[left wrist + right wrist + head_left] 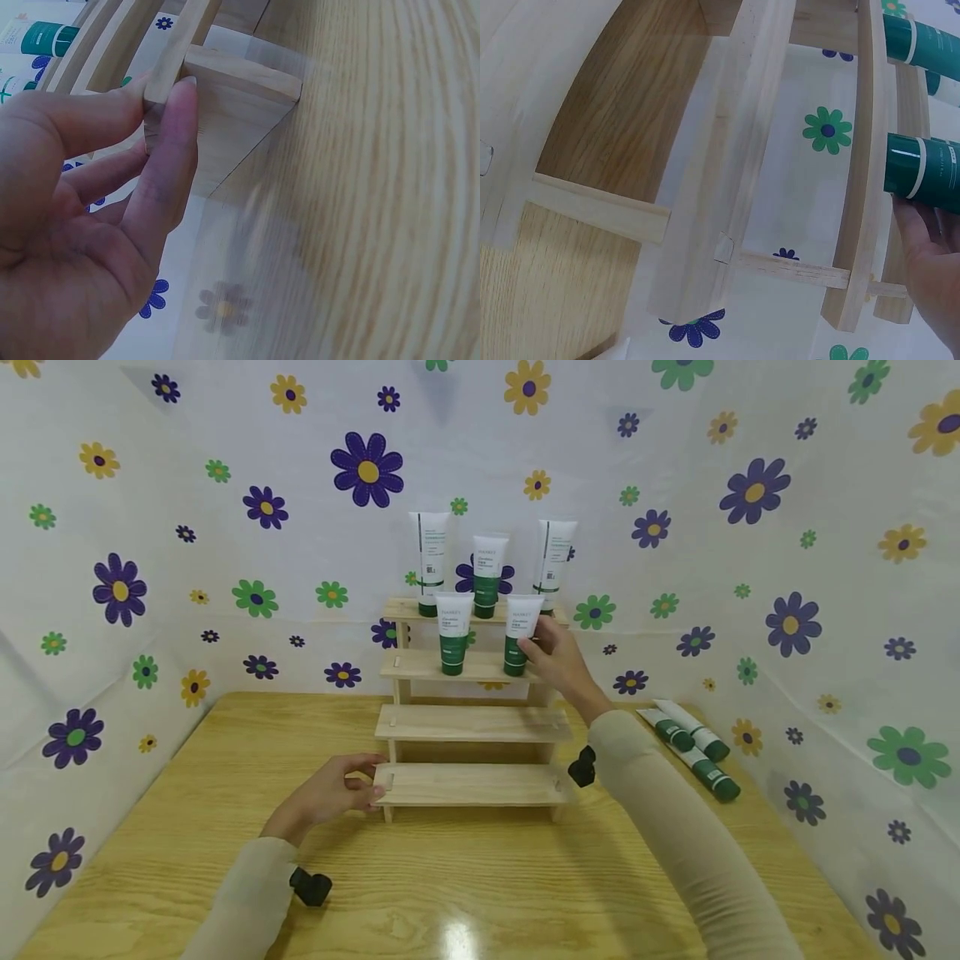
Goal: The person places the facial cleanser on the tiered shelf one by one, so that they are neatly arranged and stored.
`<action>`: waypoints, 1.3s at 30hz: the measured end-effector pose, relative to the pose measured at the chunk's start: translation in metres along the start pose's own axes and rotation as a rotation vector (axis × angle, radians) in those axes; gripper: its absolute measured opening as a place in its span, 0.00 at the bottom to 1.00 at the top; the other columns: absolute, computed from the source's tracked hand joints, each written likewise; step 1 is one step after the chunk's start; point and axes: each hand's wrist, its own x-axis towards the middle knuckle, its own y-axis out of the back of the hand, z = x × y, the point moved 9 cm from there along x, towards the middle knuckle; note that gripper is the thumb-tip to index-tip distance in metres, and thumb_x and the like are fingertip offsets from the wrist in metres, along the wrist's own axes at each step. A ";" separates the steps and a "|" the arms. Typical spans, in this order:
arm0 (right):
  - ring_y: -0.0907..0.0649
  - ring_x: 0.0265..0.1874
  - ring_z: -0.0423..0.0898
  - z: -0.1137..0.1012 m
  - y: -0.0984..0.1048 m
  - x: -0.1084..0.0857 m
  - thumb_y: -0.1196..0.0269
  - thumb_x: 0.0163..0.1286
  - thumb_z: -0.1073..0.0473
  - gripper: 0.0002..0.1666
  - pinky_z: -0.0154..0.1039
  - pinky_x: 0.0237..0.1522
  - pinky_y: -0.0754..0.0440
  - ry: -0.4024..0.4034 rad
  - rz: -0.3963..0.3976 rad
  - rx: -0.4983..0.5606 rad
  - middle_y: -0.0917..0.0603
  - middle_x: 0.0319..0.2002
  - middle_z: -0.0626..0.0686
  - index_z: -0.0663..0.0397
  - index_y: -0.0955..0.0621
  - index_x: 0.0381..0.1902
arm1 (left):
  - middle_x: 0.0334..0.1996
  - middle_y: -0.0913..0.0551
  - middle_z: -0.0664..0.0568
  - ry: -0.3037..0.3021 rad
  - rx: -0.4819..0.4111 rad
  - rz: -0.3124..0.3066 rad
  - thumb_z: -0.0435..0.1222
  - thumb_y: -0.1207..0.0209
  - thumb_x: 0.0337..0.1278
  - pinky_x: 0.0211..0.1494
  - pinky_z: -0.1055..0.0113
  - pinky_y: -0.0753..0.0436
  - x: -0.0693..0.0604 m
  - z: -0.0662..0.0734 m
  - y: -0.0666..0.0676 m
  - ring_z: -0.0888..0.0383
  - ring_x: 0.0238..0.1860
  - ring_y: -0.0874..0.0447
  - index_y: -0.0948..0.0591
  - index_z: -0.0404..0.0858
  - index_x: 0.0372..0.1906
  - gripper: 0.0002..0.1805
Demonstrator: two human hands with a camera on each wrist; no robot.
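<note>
A stepped wooden stand [472, 722] stands on the table. My left hand [330, 789] pinches the left end of its lowest shelf [166, 82], with thumb and fingers on either face. On the second shelf from the top, my right hand [561, 662] holds the side of an upright white-and-green tube [521, 631]; its green cap end [906, 165] meets the shelf in the right wrist view. To the left of it on the same shelf stands a matching tube [453, 631]. On the top shelf are two taller white tubes, left [432, 552] and right [553, 553], with a shorter tube [489, 568] between.
Three more tubes [693, 747] lie in a loose group on the table at the right, beyond my right forearm. A flower-patterned cloth [495, 452] encloses the table [465, 860] at the back and sides. The two lower shelves [472, 783] are bare wood.
</note>
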 end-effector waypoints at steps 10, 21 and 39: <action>0.22 0.69 0.62 0.011 0.017 -0.010 0.45 0.82 0.56 0.29 0.55 0.73 0.24 -0.007 -0.058 -0.041 0.25 0.71 0.65 0.60 0.33 0.75 | 0.58 0.26 0.31 0.011 0.000 0.003 0.31 0.37 0.70 0.48 0.59 0.08 -0.001 0.004 0.000 0.55 0.45 0.14 0.34 0.26 0.74 0.33; 0.12 0.44 0.46 0.037 0.085 -0.034 0.42 0.80 0.59 0.22 0.27 0.42 0.11 0.025 0.165 -0.074 0.17 0.57 0.71 0.72 0.24 0.62 | 0.57 0.26 0.32 0.021 -0.003 0.007 0.30 0.38 0.70 0.48 0.60 0.08 0.001 0.000 0.002 0.53 0.45 0.14 0.35 0.27 0.75 0.33; 0.14 0.49 0.66 0.149 0.121 -0.064 0.41 0.77 0.62 0.22 0.43 0.44 0.10 -0.334 -0.019 -0.517 0.19 0.58 0.74 0.72 0.23 0.62 | 0.58 0.27 0.31 0.016 -0.012 0.007 0.31 0.37 0.70 0.49 0.58 0.08 -0.001 -0.001 0.002 0.52 0.47 0.13 0.35 0.28 0.75 0.33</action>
